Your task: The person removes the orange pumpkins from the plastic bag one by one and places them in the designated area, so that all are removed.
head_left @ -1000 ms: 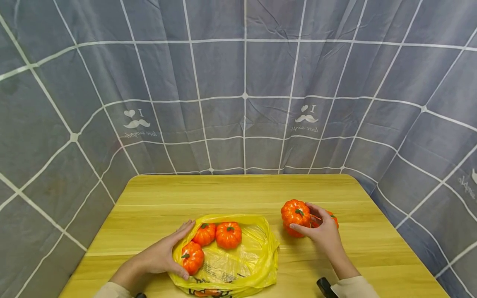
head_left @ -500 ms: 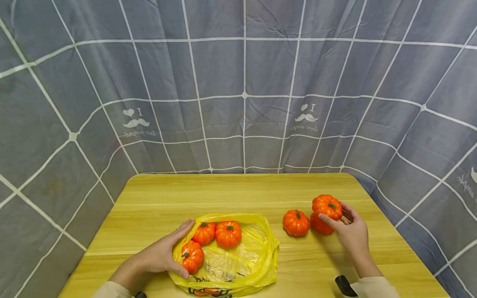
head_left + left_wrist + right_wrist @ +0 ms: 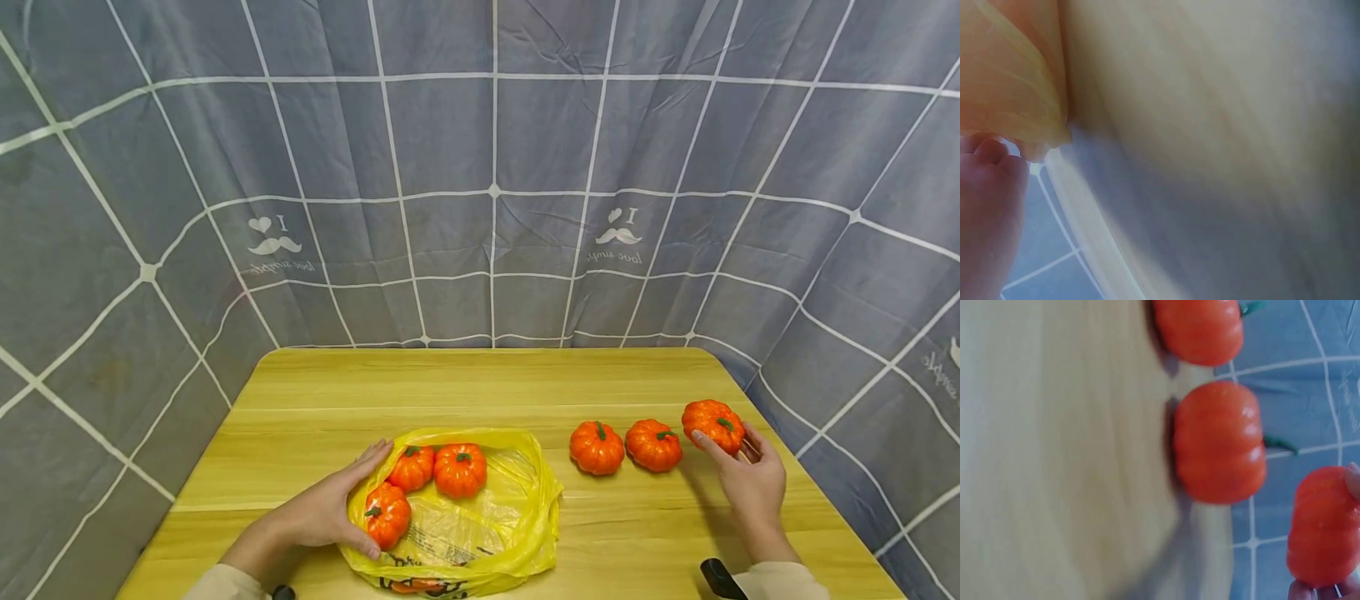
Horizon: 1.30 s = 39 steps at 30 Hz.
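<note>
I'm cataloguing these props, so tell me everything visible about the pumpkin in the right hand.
The held pumpkin is squat, orange and ribbed, with shiny, plastic-looking skin and a small green stem on top. The right hand grips it between thumb and fingers, raised off the table, to the right of two other pumpkins.

fingers of the left hand (image 3: 991, 212) touch a yellow bag (image 3: 1010, 81) on the blurred table (image 3: 1172, 94); a shadow (image 3: 1210, 231) lies toward its edge, past which shows white-lined grey cloth (image 3: 1041, 231).

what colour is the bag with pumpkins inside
The bag is yellow with dark lettering, clearest in the head view.
</note>
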Each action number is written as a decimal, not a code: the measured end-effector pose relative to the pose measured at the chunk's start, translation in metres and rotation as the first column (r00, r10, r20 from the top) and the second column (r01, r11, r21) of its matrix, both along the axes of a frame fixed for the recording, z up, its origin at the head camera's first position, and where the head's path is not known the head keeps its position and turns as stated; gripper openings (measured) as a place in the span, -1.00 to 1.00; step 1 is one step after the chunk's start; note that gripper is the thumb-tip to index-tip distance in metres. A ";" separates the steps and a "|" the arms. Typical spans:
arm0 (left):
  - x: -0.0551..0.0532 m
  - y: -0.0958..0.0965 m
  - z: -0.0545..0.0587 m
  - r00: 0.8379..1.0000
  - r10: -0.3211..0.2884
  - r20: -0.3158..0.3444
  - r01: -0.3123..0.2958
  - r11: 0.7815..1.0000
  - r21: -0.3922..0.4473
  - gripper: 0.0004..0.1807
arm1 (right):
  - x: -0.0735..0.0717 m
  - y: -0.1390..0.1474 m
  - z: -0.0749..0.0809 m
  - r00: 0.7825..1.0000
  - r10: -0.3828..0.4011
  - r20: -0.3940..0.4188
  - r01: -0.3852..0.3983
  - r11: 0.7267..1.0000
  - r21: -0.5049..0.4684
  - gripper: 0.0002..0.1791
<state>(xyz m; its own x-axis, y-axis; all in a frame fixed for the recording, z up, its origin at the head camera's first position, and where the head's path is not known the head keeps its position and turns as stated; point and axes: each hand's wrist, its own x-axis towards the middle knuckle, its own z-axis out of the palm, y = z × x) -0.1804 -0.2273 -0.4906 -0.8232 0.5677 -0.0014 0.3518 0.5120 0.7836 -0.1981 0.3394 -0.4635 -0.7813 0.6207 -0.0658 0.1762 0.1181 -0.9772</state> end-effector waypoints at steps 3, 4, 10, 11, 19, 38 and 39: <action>0.000 0.000 0.001 1.000 0.001 -0.001 -0.001 1.000 0.005 0.45 | 0.000 0.006 -0.005 1.000 -0.012 0.023 0.011 1.000 0.009 0.08; 0.000 0.000 0.001 1.000 0.001 -0.003 -0.001 1.000 0.006 0.45 | 0.000 0.007 -0.007 1.000 -0.013 0.028 0.012 1.000 0.013 0.08; 0.001 -0.001 0.001 1.000 0.005 -0.003 -0.005 1.000 0.009 0.46 | -0.004 0.016 -0.022 0.997 0.027 0.072 -0.030 0.999 0.035 0.14; 0.001 -0.001 0.001 1.000 0.006 -0.004 -0.006 1.000 0.007 0.46 | -0.004 0.017 -0.025 0.996 0.035 0.079 -0.038 0.999 0.036 0.15; 0.002 -0.001 0.000 1.000 0.004 -0.006 -0.004 1.000 0.002 0.45 | -0.006 0.019 -0.039 0.988 0.085 0.126 -0.097 0.990 0.097 0.15; 0.002 0.000 0.000 1.000 0.000 0.003 0.000 1.000 0.016 0.45 | -0.004 0.024 -0.038 0.957 0.186 0.223 -0.230 0.954 0.192 0.21; 0.002 0.000 0.000 1.000 -0.003 0.001 0.003 1.000 0.021 0.45 | -0.004 0.024 -0.038 0.959 0.180 0.217 -0.224 0.954 0.200 0.21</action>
<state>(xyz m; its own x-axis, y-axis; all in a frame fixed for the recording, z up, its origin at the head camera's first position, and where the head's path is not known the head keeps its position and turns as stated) -0.1787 -0.2275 -0.4909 -0.8215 0.5702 0.0096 0.3522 0.4941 0.7948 -0.2017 0.3635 -0.5010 -0.8776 0.4670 -0.1081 0.3095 0.3799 -0.8717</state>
